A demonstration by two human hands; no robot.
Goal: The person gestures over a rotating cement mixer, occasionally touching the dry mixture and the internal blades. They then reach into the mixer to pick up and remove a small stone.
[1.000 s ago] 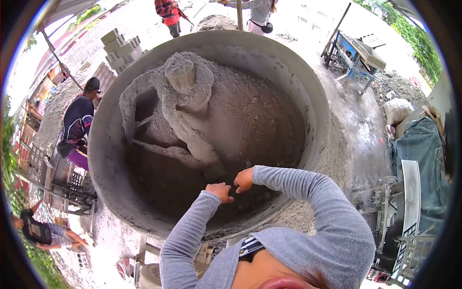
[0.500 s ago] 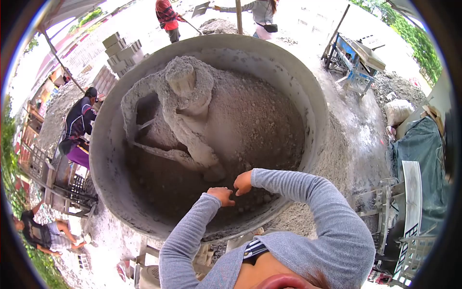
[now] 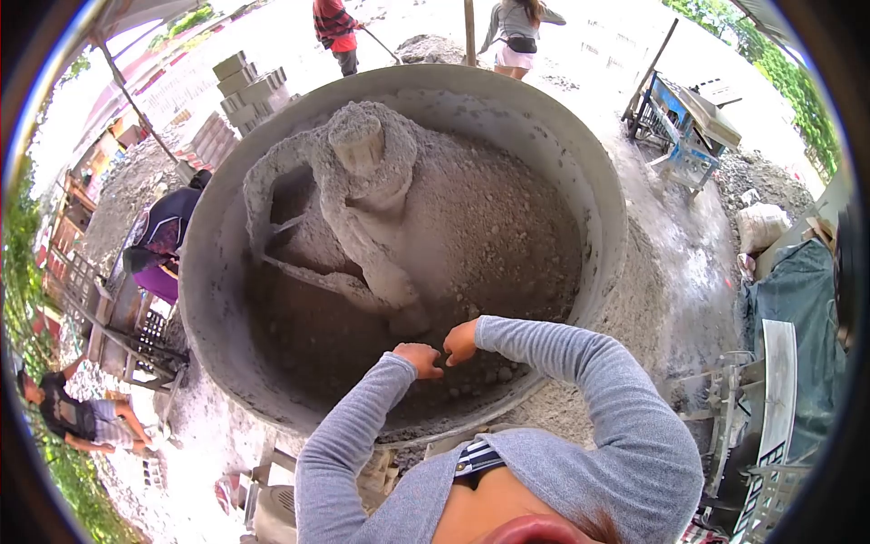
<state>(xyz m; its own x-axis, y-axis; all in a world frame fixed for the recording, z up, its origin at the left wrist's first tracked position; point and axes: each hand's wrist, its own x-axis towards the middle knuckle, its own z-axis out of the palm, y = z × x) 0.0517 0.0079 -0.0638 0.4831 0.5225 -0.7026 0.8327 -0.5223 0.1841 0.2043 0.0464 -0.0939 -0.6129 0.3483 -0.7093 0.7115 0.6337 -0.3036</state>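
Note:
A large round concrete mixer pan [image 3: 594, 172] lies right before me, its wall coated in grey. Grey-brown dry mix [image 3: 507, 245] with small stones lies in it, piled higher at the far right. A caked central hub with mixing arms [image 3: 372, 240] rises from the mix. Over the pan's near side, my left hand [image 3: 419, 359] has its fingers curled. Close beside it, my right hand [image 3: 460, 342] is also curled, fingers bent downward. The fingertips are partly hidden, and anything in either hand is too small to make out.
A person in purple [image 3: 161, 263] bends at the pan's left; another person [image 3: 86, 417] is lower left. Two people stand beyond it, near a post [image 3: 469, 32]. Stacked hollow blocks [image 3: 249, 91] are far left, a blue machine [image 3: 684, 127] far right, a green tarp [image 3: 797, 308] right.
The view has shifted slightly, so the pan sits further right. The person at left has bent lower. The far person in grey has lowered a shovel out of sight. My hands stay nearly in place.

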